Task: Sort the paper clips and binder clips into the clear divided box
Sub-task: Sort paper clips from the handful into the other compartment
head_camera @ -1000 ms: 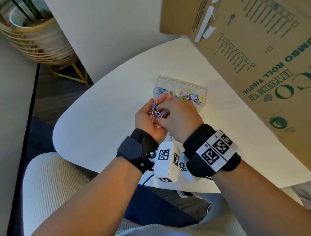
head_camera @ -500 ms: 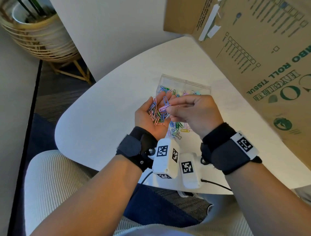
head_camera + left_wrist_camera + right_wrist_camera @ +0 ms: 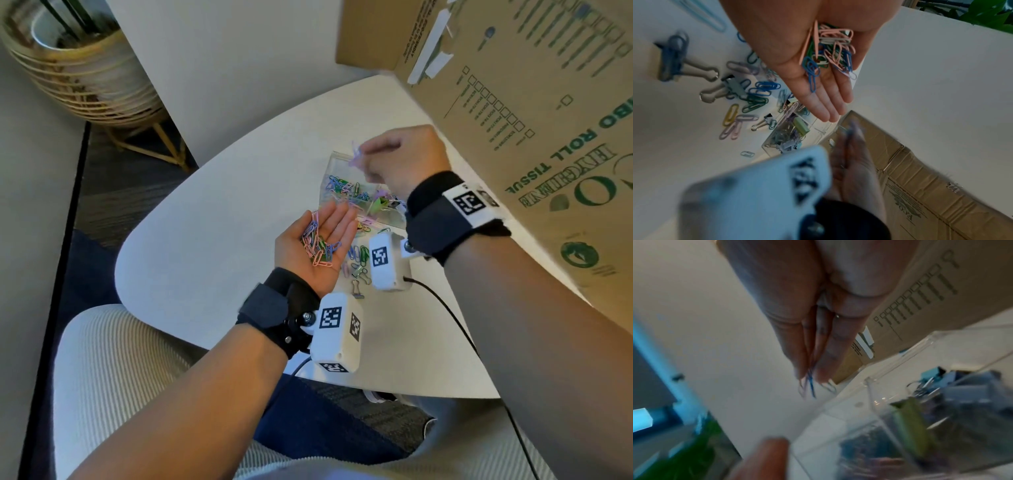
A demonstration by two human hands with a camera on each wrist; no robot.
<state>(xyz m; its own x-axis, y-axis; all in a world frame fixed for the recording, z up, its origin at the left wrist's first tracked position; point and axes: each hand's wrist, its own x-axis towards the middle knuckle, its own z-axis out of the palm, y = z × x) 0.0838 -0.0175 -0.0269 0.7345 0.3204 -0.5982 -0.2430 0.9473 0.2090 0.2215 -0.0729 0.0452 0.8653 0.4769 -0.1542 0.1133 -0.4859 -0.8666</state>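
Pastel paper clips (image 3: pixel 317 241) fill the flat left hand (image 3: pixel 320 240); right hand (image 3: pixel 807 331) pinches several, wrist-view only.

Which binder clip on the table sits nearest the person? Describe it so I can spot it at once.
Start at the white table, then find the loose clips between the two wrist cameras. The binder clip lies at that scatter's near edge, alone, silver handles pointing away, with no paper clips around it.

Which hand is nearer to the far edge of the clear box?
Right. The right hand is over the far edge of the clear box, pinching a few paper clips. The left hand lies palm up beside the box's near end, carrying a pile of clips.
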